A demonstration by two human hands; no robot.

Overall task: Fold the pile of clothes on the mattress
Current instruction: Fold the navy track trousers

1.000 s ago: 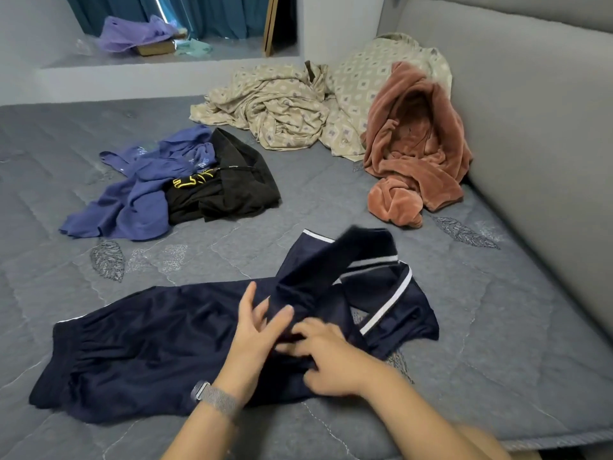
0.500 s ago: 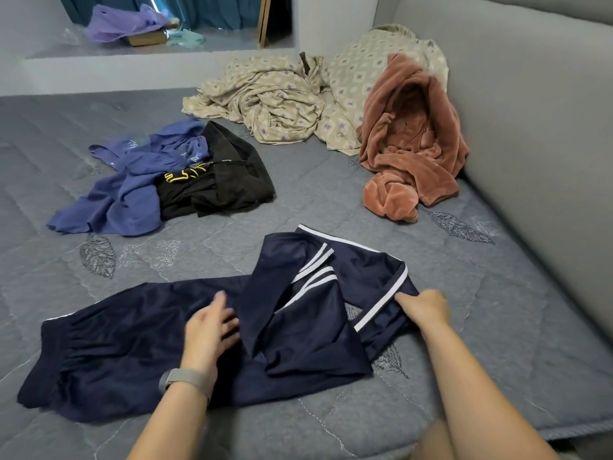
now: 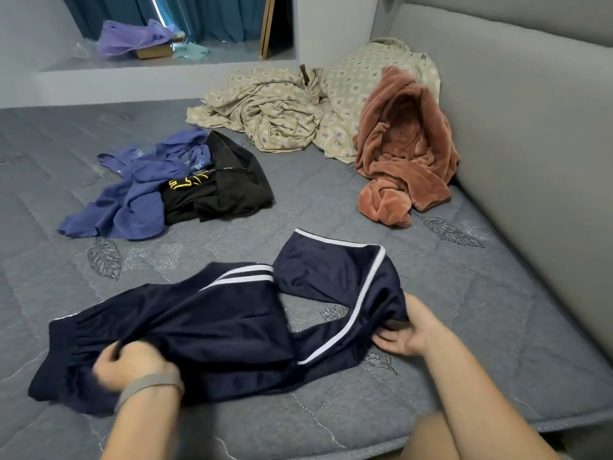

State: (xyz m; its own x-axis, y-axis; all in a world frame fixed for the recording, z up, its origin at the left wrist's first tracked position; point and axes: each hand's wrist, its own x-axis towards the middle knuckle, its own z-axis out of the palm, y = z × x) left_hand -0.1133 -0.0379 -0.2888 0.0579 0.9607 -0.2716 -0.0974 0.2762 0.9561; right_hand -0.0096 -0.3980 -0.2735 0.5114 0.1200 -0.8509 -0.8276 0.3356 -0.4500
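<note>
Navy trousers with white side stripes [image 3: 212, 323] lie across the near part of the grey quilted mattress [image 3: 464, 320]. My left hand [image 3: 132, 363], with a grey wristband, grips the fabric near the waistband at the left. My right hand [image 3: 408, 330] grips the bent leg at the right, lifting its fold slightly. One leg end [image 3: 331, 270] lies turned back toward the far side. Further back lie a blue garment [image 3: 132, 194] and a black garment with yellow print [image 3: 225, 190], touching each other.
A rust-coloured fleece [image 3: 404, 157] slumps against the grey padded headboard [image 3: 530, 144] at the right. A beige patterned sheet and pillow [image 3: 282, 111] are bunched at the far end. A ledge behind holds a purple cloth [image 3: 132, 38] before teal curtains.
My left hand slid left toward the waistband and took hold of the fabric. The trouser legs have spread apart, and my right hand now lifts the bent leg's fold.
</note>
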